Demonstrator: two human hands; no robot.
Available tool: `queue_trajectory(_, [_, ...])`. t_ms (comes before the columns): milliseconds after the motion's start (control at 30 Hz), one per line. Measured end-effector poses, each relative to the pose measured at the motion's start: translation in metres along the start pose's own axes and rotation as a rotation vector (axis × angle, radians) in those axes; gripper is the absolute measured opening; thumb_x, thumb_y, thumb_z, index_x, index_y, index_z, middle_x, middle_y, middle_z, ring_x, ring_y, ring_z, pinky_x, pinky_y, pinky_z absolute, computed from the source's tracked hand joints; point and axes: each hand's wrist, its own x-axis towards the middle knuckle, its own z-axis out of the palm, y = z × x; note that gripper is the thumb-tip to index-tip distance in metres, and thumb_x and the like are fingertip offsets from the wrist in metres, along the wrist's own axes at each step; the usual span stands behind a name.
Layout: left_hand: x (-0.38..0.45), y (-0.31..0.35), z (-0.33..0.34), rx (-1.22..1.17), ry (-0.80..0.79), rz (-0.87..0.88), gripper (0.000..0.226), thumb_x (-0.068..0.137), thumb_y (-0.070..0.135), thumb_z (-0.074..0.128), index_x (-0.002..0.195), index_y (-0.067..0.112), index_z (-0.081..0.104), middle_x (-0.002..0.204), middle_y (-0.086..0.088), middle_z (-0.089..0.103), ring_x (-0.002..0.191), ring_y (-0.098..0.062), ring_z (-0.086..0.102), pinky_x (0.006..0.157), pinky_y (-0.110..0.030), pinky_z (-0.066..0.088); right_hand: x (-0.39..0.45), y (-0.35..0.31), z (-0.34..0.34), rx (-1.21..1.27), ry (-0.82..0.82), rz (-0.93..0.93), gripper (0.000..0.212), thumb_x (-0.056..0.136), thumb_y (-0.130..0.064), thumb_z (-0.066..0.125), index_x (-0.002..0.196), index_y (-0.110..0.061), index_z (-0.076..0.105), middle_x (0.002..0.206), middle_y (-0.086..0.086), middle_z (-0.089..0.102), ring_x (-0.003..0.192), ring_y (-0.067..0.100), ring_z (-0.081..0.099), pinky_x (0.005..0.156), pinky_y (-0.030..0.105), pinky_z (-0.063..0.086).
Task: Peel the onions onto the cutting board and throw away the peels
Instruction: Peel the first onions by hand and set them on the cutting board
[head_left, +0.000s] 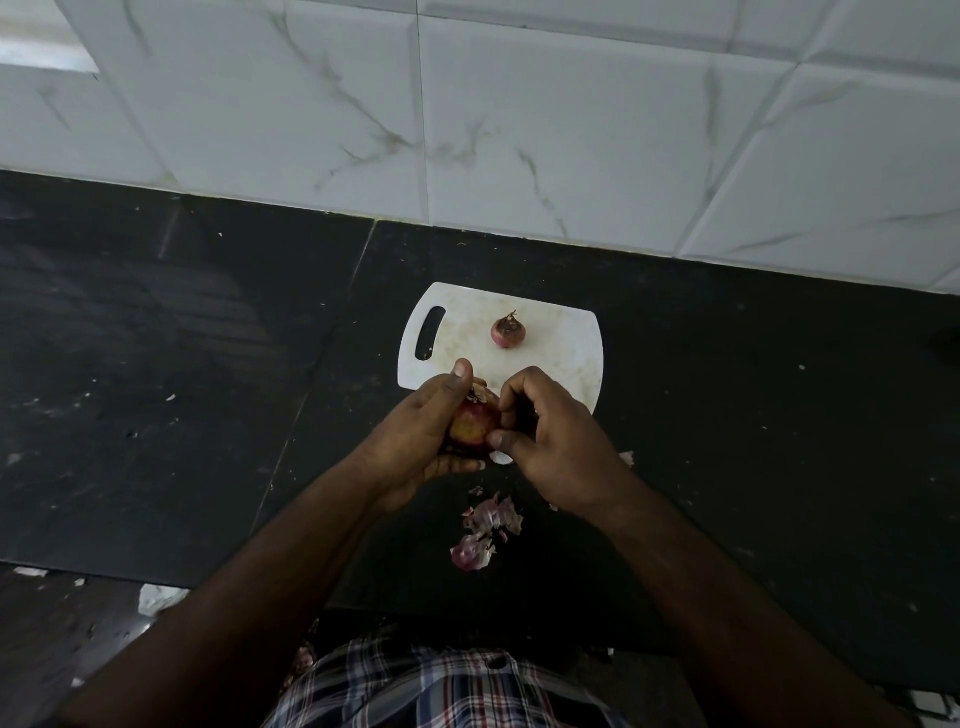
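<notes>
Mid-peel: an onion (470, 423) at frame centre is gripped by the left hand (415, 441) while its skin is pinched by the right hand (550, 441). Next, the skin likely needs pulling off; peels (488, 530) below remain undiscarded.

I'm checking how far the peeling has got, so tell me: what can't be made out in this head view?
- Onion in hand: the left hand and right hand cover most of it, so the skin left is unclear.
- Cutting board: its near edge is hidden behind the hands.
- Peels on the counter: too small to count.
- A bin: none in view.
</notes>
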Motion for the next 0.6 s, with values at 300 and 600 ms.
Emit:
queue_trajectory(300, [-0.0012,0.0034,0.0000,-0.085,0.003,0.025,0.065,0.088,0.066,0.049,0.126,0.014,0.059,0.114,-0.018,0.071,0.084,-0.023,0.069,0.066,-0.033,0.056,0.0015,0.0012,-0.0062,0.082,0.124,-0.006,0.034,0.080,-0.022,0.081,0.113,-0.027,0.071,0.106,-0.014,0.060,0.098,-0.001,0.057,0.085,0.029,0.055])
queue_trajectory(600, [-0.0020,0.0031,0.0013,-0.109,0.009,0.033,0.062,0.090,0.063,0.050,0.127,0.014,0.058,0.108,-0.011,0.071,0.086,-0.023,0.070,0.064,-0.032,0.056,0.0002,0.0015,-0.0019,0.051,0.185,-0.044,0.022,0.077,-0.015,0.082,0.094,-0.024,0.071,0.094,-0.014,0.060,0.091,0.003,0.060,0.080,0.020,0.052])
